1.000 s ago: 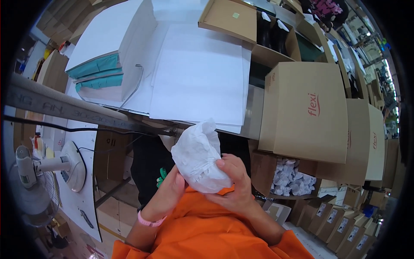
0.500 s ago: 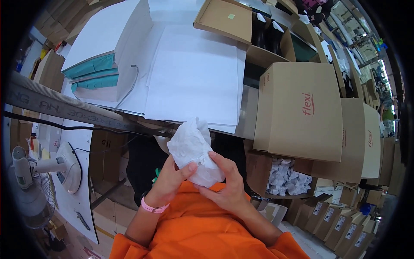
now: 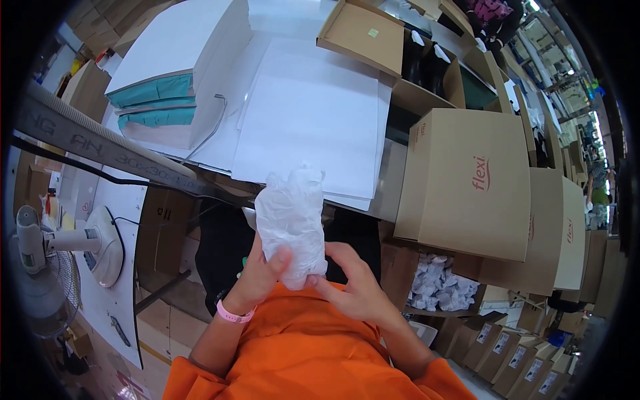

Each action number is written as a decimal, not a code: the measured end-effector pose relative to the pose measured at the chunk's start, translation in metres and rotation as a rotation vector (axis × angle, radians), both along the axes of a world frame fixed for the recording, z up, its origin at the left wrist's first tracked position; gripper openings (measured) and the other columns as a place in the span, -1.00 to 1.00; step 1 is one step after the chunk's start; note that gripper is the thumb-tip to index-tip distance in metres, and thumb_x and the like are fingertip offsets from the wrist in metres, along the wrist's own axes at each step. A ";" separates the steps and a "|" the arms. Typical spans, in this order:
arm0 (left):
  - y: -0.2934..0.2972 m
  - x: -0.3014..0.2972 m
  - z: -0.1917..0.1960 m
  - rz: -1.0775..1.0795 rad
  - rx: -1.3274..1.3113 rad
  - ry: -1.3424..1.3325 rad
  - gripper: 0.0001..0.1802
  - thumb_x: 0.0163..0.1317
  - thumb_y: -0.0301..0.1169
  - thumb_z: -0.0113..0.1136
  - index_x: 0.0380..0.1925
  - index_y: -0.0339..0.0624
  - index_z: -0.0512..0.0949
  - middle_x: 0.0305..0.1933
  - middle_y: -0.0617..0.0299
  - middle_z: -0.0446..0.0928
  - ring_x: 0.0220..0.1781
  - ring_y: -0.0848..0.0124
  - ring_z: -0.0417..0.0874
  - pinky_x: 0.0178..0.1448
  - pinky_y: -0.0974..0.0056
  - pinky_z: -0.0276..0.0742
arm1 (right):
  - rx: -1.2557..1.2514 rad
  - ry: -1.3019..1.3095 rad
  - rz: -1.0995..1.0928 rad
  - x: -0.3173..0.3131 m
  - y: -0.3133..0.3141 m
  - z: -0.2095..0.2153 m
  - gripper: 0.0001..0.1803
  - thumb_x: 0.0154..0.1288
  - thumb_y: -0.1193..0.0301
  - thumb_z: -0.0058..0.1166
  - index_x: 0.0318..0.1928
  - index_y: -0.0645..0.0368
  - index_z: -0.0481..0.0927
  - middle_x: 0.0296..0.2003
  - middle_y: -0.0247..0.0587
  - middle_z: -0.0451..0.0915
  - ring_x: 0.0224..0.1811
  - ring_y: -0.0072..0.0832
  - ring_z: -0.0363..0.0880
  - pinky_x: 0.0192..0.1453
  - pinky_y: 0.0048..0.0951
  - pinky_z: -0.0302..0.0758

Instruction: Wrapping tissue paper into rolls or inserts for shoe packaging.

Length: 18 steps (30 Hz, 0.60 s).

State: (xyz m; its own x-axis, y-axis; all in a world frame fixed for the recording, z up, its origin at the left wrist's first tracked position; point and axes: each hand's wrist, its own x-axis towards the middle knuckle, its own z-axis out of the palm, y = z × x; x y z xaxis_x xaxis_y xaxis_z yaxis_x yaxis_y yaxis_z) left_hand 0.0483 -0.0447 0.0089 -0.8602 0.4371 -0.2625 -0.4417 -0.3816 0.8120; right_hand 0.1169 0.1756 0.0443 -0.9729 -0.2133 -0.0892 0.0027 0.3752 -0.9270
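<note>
A crumpled wad of white tissue paper (image 3: 291,220) is held upright in front of my orange shirt, just short of the table edge. My left hand (image 3: 263,272), with a pink band on its wrist, grips the wad's lower left side, thumb across the front. On the lower right, my right hand (image 3: 350,283) pinches the bottom corner between thumb and fingers. Whether anything lies inside the paper cannot be seen. Beyond it, a stack of flat white paper sheets (image 3: 310,120) lies on the table.
A tall white paper stack with teal layers (image 3: 157,107) stands at the left, behind a metal bar (image 3: 100,147). Brown cardboard boxes (image 3: 467,183) crowd the right. Below them sits a box of crumpled paper wads (image 3: 440,283). A fan (image 3: 50,273) is at far left.
The paper wad has gone from a rounder, tilted shape to a longer, upright one. My right hand has slid down to its bottom corner. The whole view has shifted slightly.
</note>
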 end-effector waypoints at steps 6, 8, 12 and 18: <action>0.001 -0.023 0.033 -0.167 0.088 0.150 0.08 0.45 0.12 0.52 0.69 -0.30 0.21 0.54 -0.12 0.57 0.45 0.12 0.72 0.40 0.04 0.76 | -0.169 0.057 -0.123 -0.015 -0.014 0.027 -0.41 0.55 0.44 0.33 0.50 0.25 0.50 0.36 0.01 0.56 0.51 -0.17 0.51 0.61 -0.18 0.41; 0.000 -0.023 0.030 -0.062 -0.005 0.164 0.08 0.44 0.05 0.55 0.71 -0.30 0.20 0.59 -0.15 0.53 0.46 0.10 0.72 0.46 0.02 0.73 | -0.114 0.161 -0.134 -0.019 -0.013 0.016 -0.43 0.56 0.41 0.34 0.47 0.24 0.51 0.34 0.02 0.55 0.48 -0.18 0.53 0.51 -0.21 0.51; 0.009 -0.029 0.040 -0.061 0.016 0.178 0.07 0.43 0.00 0.55 0.71 -0.30 0.21 0.62 -0.17 0.50 0.50 0.09 0.69 0.51 0.00 0.69 | -0.652 -0.181 -0.289 -0.021 -0.030 0.001 -0.50 0.65 0.26 0.33 0.41 0.22 0.53 0.30 0.04 0.51 0.40 -0.25 0.54 0.41 -0.28 0.59; 0.010 -0.032 0.037 -0.163 0.141 0.020 -0.01 0.49 -0.02 0.48 0.69 -0.32 0.24 0.61 -0.12 0.53 0.56 0.12 0.64 0.55 0.04 0.65 | -0.359 -0.103 -0.245 -0.027 -0.024 -0.013 -0.51 0.70 0.12 0.30 0.35 0.20 0.59 0.30 -0.06 0.49 0.41 -0.22 0.51 0.46 -0.27 0.55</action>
